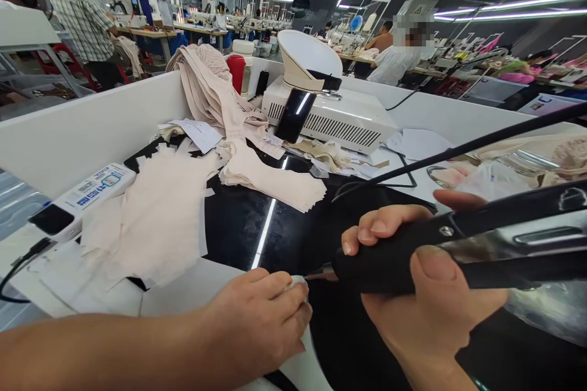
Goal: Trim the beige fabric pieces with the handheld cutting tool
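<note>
Left hand [261,317] pinches scrap [298,281] touching right hand's [426,305] tool [458,250]

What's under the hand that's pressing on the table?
A white piece peeks out from the left hand, beside the tip of the black tool in the right hand. The hand covers the rest.

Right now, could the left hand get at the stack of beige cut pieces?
Probably yes. The left hand pins a small white piece, and the black tabletop between it and the stack of beige cut pieces lies bare. The right hand and its black tool sit off to the side.
</note>
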Demonstrator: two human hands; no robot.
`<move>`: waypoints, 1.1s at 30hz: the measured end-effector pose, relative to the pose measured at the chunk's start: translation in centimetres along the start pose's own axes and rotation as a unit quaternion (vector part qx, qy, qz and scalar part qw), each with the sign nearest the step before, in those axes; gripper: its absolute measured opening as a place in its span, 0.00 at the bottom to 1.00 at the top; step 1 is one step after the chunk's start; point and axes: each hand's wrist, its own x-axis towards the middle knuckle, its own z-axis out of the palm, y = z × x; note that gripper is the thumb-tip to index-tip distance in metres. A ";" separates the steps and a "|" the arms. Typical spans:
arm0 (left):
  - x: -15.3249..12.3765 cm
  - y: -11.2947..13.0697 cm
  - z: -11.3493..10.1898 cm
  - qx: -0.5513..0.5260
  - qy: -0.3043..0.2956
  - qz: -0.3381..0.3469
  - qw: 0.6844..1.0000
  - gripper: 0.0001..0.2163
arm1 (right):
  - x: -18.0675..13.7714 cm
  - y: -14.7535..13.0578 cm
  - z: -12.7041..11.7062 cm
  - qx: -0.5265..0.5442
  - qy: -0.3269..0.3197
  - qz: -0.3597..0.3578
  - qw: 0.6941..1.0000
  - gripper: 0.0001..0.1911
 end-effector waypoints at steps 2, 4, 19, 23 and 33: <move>0.0 -0.1 -0.1 -0.002 0.012 -0.001 1.000 0.13 | -0.1 0.0 0.0 0.011 -0.002 0.001 1.000 0.24; 0.0 -0.2 -0.2 -0.002 0.016 0.001 1.000 0.13 | -0.2 0.2 0.0 0.015 -0.005 -0.002 1.000 0.24; -1.2 -0.1 0.2 0.006 -0.030 0.019 0.999 0.16 | 0.0 -0.2 -0.3 -0.019 -0.038 -0.005 0.999 0.25; -1.1 -0.2 0.1 -0.001 0.005 0.008 1.000 0.14 | -0.1 -0.1 -0.2 -0.023 -0.035 -0.014 0.999 0.25; -1.3 -0.3 0.3 0.002 0.006 0.012 1.000 0.13 | 0.3 -0.9 -0.1 -0.012 -0.020 0.005 1.000 0.27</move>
